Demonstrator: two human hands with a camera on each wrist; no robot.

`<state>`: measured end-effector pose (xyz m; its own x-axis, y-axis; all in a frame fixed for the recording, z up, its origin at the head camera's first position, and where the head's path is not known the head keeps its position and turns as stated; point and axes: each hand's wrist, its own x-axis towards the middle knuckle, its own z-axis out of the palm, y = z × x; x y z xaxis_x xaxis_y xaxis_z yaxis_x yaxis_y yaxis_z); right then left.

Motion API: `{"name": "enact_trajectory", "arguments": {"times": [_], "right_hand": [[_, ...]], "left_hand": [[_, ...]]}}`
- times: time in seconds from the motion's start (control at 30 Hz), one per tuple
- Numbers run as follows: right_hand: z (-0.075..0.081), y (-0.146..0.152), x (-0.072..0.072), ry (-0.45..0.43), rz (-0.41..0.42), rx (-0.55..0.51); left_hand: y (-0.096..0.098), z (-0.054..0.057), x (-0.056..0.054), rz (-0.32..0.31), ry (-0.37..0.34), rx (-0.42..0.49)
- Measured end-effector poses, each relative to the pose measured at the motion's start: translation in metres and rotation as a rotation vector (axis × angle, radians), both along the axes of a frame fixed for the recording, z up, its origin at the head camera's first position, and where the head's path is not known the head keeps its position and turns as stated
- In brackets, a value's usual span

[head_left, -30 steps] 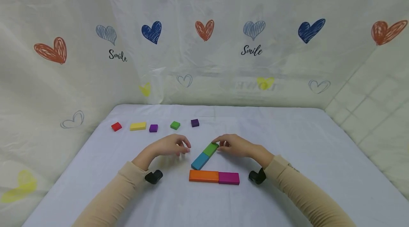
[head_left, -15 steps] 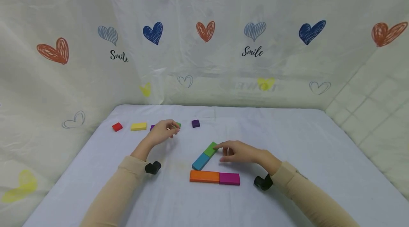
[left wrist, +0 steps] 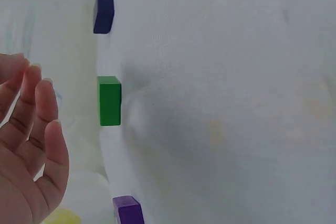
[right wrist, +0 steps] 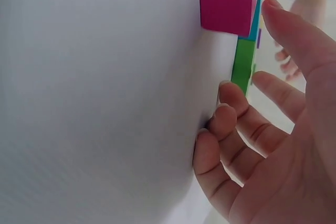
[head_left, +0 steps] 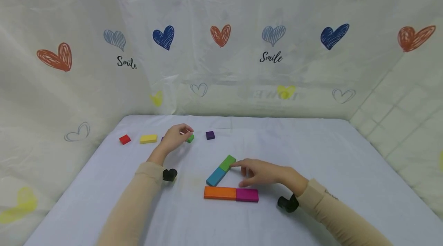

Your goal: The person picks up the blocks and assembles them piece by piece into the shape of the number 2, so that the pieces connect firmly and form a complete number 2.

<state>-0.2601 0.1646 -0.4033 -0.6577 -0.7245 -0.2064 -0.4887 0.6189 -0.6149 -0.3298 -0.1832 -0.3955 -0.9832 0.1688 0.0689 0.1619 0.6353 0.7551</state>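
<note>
My left hand (head_left: 175,138) hovers at the small green block (head_left: 190,138) in the back row. In the left wrist view that green block (left wrist: 109,101) stands apart from the loosely bent fingers, which hold nothing. My right hand (head_left: 264,172) reaches in from the right, its index fingertip at the side of a longer green block (head_left: 227,162). This green block lies end to end with a blue block (head_left: 216,177), forming a slanted strip. Below the strip, an orange block (head_left: 220,193) and a magenta block (head_left: 247,195) make a straight row.
At the back left lie a red block (head_left: 125,139) and a yellow block (head_left: 148,139). A purple block (left wrist: 129,210) is mostly covered by my left hand in the head view. A dark purple block (head_left: 210,135) lies right of the small green one. White cloth covers the table (head_left: 311,146).
My left hand has moved from beside the slanted strip to the small green block at the back. The right hand has shifted slightly right and nearer, its thumb coming away from the strip.
</note>
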Motion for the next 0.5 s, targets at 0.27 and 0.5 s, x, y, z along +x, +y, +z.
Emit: {"name": "enact_trajectory", "arguments": {"times": [0.27, 0.5], "right_hand": [[0.002, -0.005, 0.006, 0.015, 0.007, 0.046], [0.002, -0.008, 0.007, 0.026, 0.005, 0.069]], "left_hand": [[0.008, -0.01, -0.015, -0.012, 0.002, 0.024], [0.03, -0.013, -0.028, -0.018, 0.007, 0.003]]}}
